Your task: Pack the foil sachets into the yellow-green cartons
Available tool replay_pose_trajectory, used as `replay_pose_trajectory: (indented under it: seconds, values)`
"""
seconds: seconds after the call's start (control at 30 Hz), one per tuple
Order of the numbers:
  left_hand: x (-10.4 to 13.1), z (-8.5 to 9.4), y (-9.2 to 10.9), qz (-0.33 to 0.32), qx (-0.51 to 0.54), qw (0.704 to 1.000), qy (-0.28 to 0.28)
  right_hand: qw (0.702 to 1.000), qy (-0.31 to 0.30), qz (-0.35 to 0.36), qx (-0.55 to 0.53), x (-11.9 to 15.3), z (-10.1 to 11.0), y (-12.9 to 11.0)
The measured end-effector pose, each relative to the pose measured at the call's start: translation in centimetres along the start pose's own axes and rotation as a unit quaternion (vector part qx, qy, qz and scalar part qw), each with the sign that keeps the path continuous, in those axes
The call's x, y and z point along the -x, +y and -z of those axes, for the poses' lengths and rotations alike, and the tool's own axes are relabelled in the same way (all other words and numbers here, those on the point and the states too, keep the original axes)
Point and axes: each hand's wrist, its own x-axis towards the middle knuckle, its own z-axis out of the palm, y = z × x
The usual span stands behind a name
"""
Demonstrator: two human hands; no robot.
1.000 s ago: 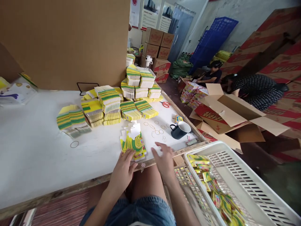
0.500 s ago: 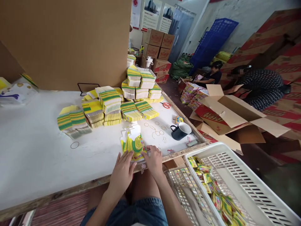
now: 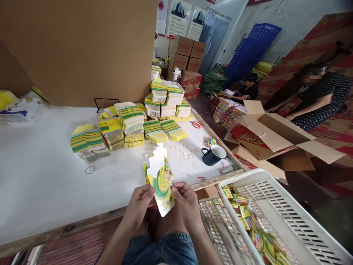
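Over the table's front edge, a flat yellow-and-green printed carton blank (image 3: 162, 185) with white flaps is held up by its two sides. My left hand (image 3: 140, 200) pinches its left edge between thumb and fingers. Its right edge is gripped by my right hand (image 3: 185, 198), thumb on top. Behind it lie more carton blanks (image 3: 146, 165), partly hidden by the one I hold. Farther back on the table stand piled bundles of carton blanks (image 3: 129, 117), with a separate bundle (image 3: 87, 140) to the left.
To my right is a white plastic basket (image 3: 275, 184) holding small packets (image 3: 261, 235). A dark mug (image 3: 211, 156), red-handled scissors (image 3: 196, 124) and loose rubber bands (image 3: 188, 156) lie on the white table (image 3: 49, 165). Beyond, two people work near an open cardboard box (image 3: 248, 136).
Both hands have lifted one carton blank off the pile and drawn it toward me, past the table edge. The person in the dotted top has straightened up.
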Motion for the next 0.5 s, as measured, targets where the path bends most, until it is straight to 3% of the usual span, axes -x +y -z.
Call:
replay_pose_trajectory:
  seconds: [0.13,0.23,0.5]
  values:
    - [0.3,-0.6,0.5,0.028,0.087,0.994,-0.064,0.998,-0.022,-0.021,-0.056,0.9,-0.3,0.1]
    - [0.4,-0.9,0.6,0.043,0.143,0.986,-0.077,0.996,-0.025,-0.039,-0.075,1.2,-0.3,-0.1]
    - [0.0,-1.3,-0.4,0.048,0.117,0.991,0.043,0.999,-0.032,-0.027,0.024,2.1,-0.8,0.1]
